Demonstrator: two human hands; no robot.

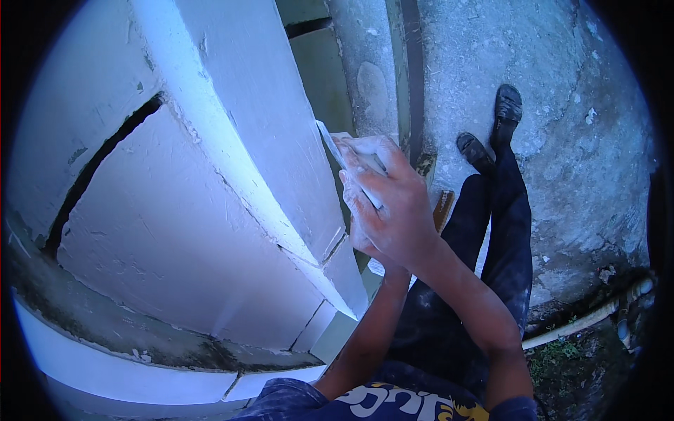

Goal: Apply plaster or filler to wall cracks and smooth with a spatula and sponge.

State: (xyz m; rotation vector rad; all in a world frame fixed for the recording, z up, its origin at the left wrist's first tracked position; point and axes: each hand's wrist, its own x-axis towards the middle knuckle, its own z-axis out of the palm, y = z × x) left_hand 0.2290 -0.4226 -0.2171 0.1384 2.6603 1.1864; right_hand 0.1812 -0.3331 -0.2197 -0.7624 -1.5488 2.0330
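My right hand (397,200), dusted white, is closed round a flat pale blade-like tool (328,144). Its thin edge lies against or close beside the smooth side of a white-coated pillar (260,119); whether they touch I cannot tell. White patches show between my fingers, and the rest of the tool is covered by them. My left hand (361,235) is bent in tight below and behind the right one, largely hidden by it. A bit of white shows under the left hand, but what it grips, if anything, I cannot make out.
Left of the pillar is a pale plastered wall (175,231) with a dark open gap (98,172). A brown strip (443,209) lies beside my legs (502,231). Rough concrete floor (547,168) spreads to the right. A pale pipe (576,324) runs along the lower right.
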